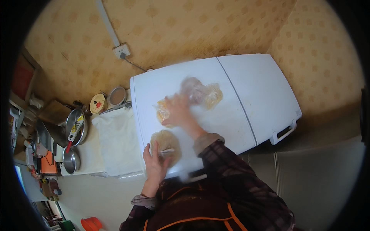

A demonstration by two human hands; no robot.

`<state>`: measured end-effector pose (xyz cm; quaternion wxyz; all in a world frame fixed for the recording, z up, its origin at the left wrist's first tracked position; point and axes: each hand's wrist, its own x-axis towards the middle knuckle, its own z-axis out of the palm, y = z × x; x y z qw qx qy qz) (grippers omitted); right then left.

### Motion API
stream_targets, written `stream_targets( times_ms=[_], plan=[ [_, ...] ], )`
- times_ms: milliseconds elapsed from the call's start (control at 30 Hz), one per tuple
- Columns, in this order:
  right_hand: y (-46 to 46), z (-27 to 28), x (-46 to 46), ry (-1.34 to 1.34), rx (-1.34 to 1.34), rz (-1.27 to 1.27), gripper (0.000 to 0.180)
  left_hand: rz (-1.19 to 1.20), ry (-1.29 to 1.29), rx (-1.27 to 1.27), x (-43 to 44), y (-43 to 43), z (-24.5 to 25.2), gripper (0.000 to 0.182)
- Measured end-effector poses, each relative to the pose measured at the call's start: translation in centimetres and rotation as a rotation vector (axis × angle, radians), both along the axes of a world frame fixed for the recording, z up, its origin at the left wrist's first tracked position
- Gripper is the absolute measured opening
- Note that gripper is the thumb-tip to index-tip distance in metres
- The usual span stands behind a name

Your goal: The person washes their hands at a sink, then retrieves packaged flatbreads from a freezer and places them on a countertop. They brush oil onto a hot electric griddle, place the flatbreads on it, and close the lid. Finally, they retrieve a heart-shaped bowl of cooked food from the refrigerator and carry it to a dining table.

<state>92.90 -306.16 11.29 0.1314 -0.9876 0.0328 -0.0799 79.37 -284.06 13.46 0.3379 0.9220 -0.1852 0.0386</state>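
My left hand (pixel 156 166) is spread over the near-left side of a round plastic bag of tan, fine-looking contents (pixel 166 140). Its index finger and thumb lie over the bag, whose top seems gathered. Farther in, my right hand (pixel 179 109) reaches across a smaller clear bag with yellow-orange bits (pixel 162 111) and covers part of it. Motion blur hides whether those fingers grip it. Just beyond the right hand are a blurred bag of pinkish-grey contents (pixel 192 88) and a clear bag of pale yellow pieces (pixel 213 95). All these bags are on a white two-part appliance top (pixel 211 124).
Left of the appliance, a counter bears a white cloth (pixel 117 138), metal bowls (pixel 71 160), a yellow round lid (pixel 97 103) and a bowl of brown contents (pixel 117 96). A wall socket (pixel 121 51) holds a plugged cable. The appliance's handle (pixel 284 132) sticks out right.
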Motion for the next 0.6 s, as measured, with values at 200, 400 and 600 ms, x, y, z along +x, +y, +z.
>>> stream_targets(
  times_ms=[200, 400, 600],
  plan=[
    [-0.3, -0.1, -3.7, -0.104, 0.065, 0.058, 0.078, 0.111, -0.021, 0.082, 0.1, -1.9, -1.0, 0.049],
    [-3.9, -2.0, -8.0, -0.190, 0.292, 0.111, 0.071, 0.117, -0.135, 0.293, 0.6, -2.8, -0.8, 0.052],
    [-14.9, -0.8, -16.2, -0.318, 0.425, -0.056, 0.064, 0.174, -0.244, 0.313, 1.0, -3.6, -1.6, 0.044]
  ],
)
